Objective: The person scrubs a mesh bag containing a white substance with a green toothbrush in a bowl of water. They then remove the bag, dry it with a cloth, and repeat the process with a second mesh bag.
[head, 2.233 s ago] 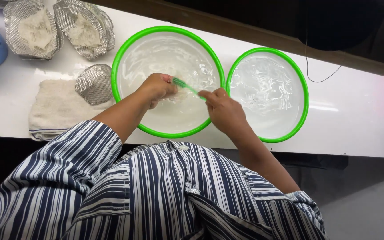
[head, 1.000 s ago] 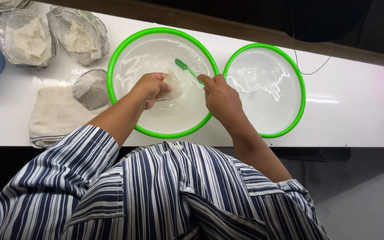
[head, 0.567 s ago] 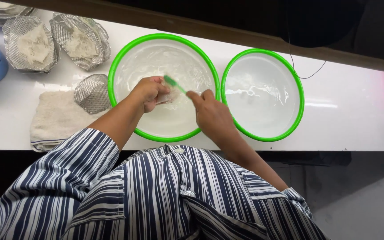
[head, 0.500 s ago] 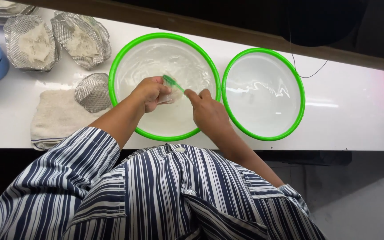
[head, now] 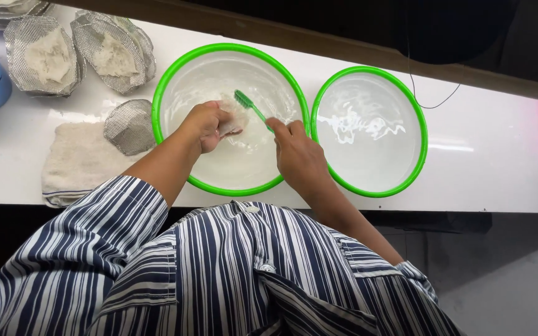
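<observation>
Gripping a pale scrap over the water-filled green-rimmed basin, the left hand is closed on it. Slanting up-left, the green brush points its bristles there, pinched by the right hand. Both lie above a white counter against a dark wall.

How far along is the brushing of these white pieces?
Done: cannot tell. In hand: left hand holds a pale white piece over the left green-rimmed water bowl; right hand works it with a green toothbrush. Possibly left: two white pieces in mesh holders.
</observation>
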